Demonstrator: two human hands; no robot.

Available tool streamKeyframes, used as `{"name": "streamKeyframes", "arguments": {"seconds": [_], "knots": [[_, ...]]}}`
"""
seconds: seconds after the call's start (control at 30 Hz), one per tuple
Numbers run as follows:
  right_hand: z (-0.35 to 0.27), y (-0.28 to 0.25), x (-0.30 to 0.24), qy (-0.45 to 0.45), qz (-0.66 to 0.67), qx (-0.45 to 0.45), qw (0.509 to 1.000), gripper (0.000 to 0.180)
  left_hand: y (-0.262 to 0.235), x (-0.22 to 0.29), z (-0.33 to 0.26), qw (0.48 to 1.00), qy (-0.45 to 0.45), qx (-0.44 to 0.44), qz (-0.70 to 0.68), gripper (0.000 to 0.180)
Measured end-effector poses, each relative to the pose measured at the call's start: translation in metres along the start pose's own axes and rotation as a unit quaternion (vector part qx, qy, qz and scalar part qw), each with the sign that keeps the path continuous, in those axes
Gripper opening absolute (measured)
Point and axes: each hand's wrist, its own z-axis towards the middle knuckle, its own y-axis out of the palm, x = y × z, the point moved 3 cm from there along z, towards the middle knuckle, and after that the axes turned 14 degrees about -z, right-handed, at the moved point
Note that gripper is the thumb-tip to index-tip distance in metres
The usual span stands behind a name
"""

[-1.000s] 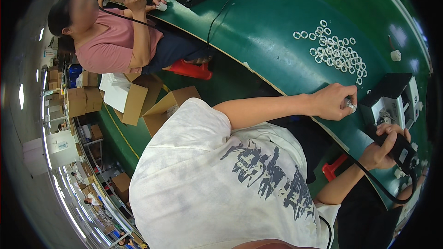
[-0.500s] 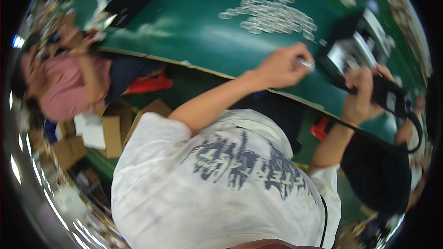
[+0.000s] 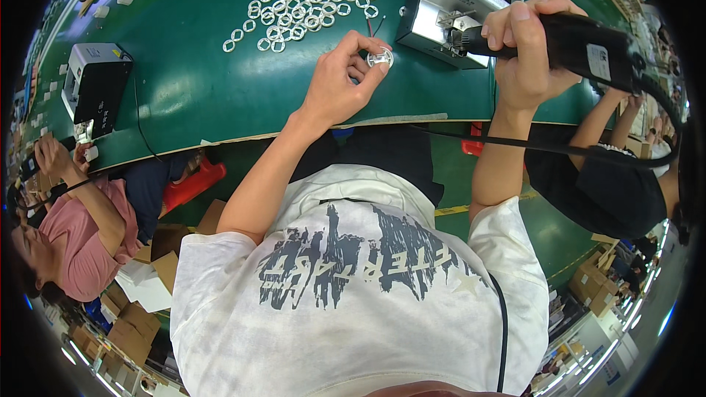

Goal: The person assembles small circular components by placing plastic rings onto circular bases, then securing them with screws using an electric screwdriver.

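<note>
My left hand point(image 3: 343, 77) pinches a small clear round part point(image 3: 379, 58) between thumb and fingertips, just above the green table. A thin red wire and a dark wire stick up beside it. My right hand point(image 3: 531, 48) is wrapped round a black corded electric screwdriver point(image 3: 588, 48), held nearly level. Its tip points left and reaches the front of a silver and black box-shaped machine point(image 3: 441, 18); whether it touches is hard to tell. Beyond my left hand lies a loose pile of flat clear rings point(image 3: 309, 9).
A similar box machine point(image 3: 95, 88) stands at the table's left, where a person in a pink top point(image 3: 92, 228) works. Another person in dark clothes point(image 3: 596, 184) is at the right. The screwdriver's thick black cable point(image 3: 581, 151) loops below my right hand. Cardboard boxes point(image 3: 136, 331) stand behind.
The view has swung, so the pile and machine sit further left and higher, and the blur has gone. Both hands keep hold of the same things. The screwdriver's tip is at the machine's front.
</note>
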Motion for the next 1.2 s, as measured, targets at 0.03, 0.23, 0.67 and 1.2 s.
{"name": "streamKeyframes", "arguments": {"seconds": [0.03, 0.23, 0.67, 1.2], "knots": [[-0.001, 0.001, 0.005, 0.002, 0.013, -0.013, 1.000, 0.022, -0.001, 0.001, -0.001, 1.000, -0.002, 0.004, 0.002, 0.020], [-0.008, 0.013, -0.004, 0.051, -0.024, -0.070, 0.996, 0.023, -0.001, -0.001, -0.001, 1.000, 0.000, -0.004, 0.021, 0.021], [-0.037, 0.060, 0.026, 0.059, 0.110, -0.119, 0.985, 0.026, -0.001, 0.002, -0.001, 0.999, 0.043, 0.021, 0.019, 0.023], [-0.041, 0.072, 0.026, 0.098, 0.033, -0.131, 0.986, 0.024, -0.002, 0.002, -0.001, 0.999, 0.024, 0.006, 0.045, 0.025]]}}
